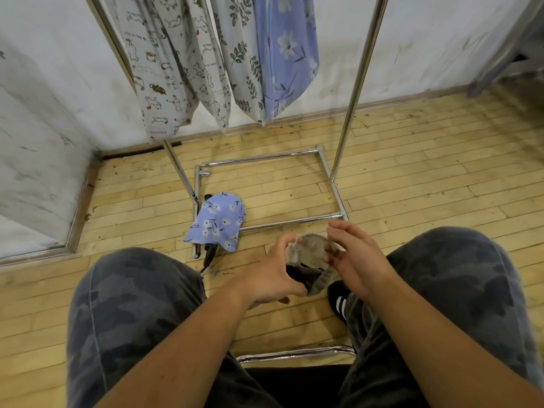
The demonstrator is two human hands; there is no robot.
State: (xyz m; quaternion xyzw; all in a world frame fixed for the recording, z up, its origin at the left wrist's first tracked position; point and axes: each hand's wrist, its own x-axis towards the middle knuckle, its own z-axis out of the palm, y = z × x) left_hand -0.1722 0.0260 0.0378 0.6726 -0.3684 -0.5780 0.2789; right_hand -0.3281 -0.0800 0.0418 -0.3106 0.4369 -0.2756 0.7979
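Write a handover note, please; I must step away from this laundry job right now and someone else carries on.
Left hand grips the lower part of the grey cloth, where something dark shows. Right hand pinches its upper edge. The cloth is held above the floor between the knees; it is blurred, so its kind is unclear.
Done: cat-print cloth, leaf-print cloth and hanging blue floral cloth are on the rack.
Left, probably: hang the grey cloth, then the fallen blue floral cloth, which lies across the rack's base bar.
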